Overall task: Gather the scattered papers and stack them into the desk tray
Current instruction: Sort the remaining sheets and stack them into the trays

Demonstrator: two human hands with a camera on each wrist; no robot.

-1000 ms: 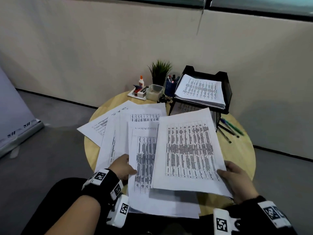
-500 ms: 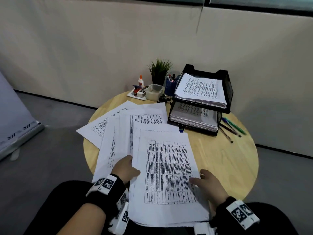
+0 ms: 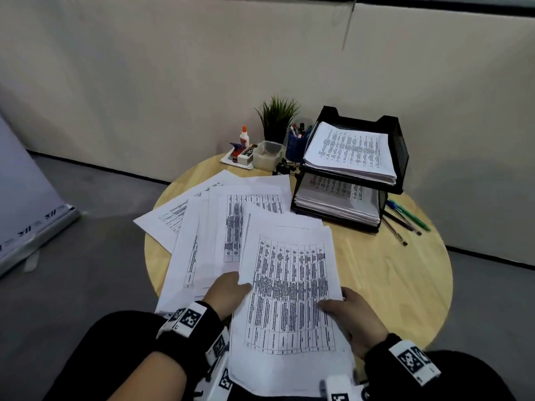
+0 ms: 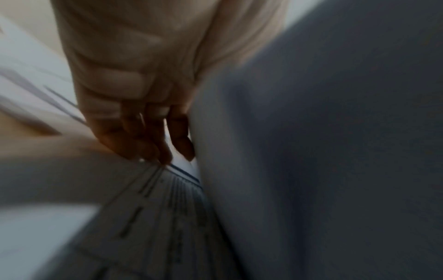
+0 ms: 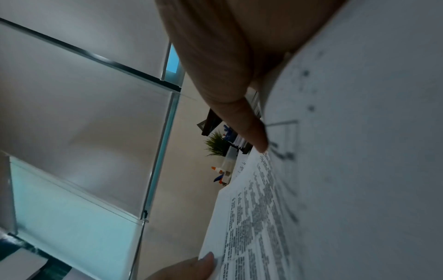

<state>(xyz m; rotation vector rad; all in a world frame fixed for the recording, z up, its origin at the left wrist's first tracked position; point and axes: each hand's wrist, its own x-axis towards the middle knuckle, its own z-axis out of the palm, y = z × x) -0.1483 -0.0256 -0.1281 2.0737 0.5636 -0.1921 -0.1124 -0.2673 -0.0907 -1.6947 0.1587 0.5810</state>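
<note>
Both my hands hold a small pile of printed sheets at the near edge of the round wooden table. My left hand grips the pile's left edge, thumb on top. On the right edge my right hand grips it the same way; the right wrist view shows that thumb pressing the top sheet. More loose sheets fan out to the left and behind the pile. The black two-tier mesh desk tray stands at the back right, paper in both tiers. The left wrist view is blurred.
Behind the loose sheets stand a glue bottle, a clear plastic box, a blue pen cup and a small plant. Binder clips lie by the tray. Several pens lie to the tray's right. A wall runs close behind.
The sheet my right hand held up on the right has come down onto the pile by my left hand. Both hands now grip that pile, drawn nearer to me.
</note>
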